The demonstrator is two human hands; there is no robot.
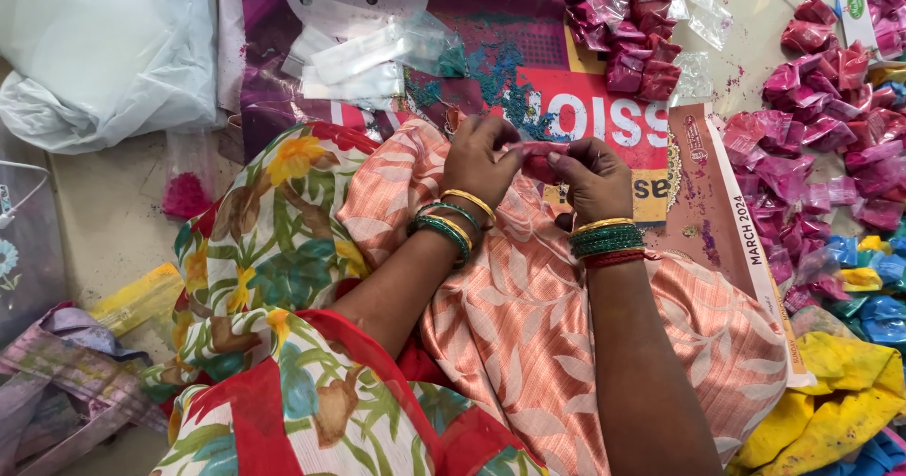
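Peach leaf-print cloth [528, 334] on lap; left hand [479, 160] and right hand [593, 176] pinch one small pink powder-filled plastic packet [540, 162] between fingertips. Many finished pink packets [821, 146] piled along the floor's right edge, few blue packets [873, 278] below; empty clear sachets [363, 56] remain at top.

Small pink packet [540, 160], pinched above lap

- There is one view only, from a camera worn on the person's head; no second view shares its scene.
- It looks steeply down and forward over the person's own lap, where peach cloth [528, 316] fills the lower middle.
- The forearms enter from the bottom edge, and the left hand [479, 160] and right hand [593, 176] meet just above centre, close to the lens.
- The floor [113, 221] lies beyond and to both sides; the printed sheet [585, 108] reaches the top edge.
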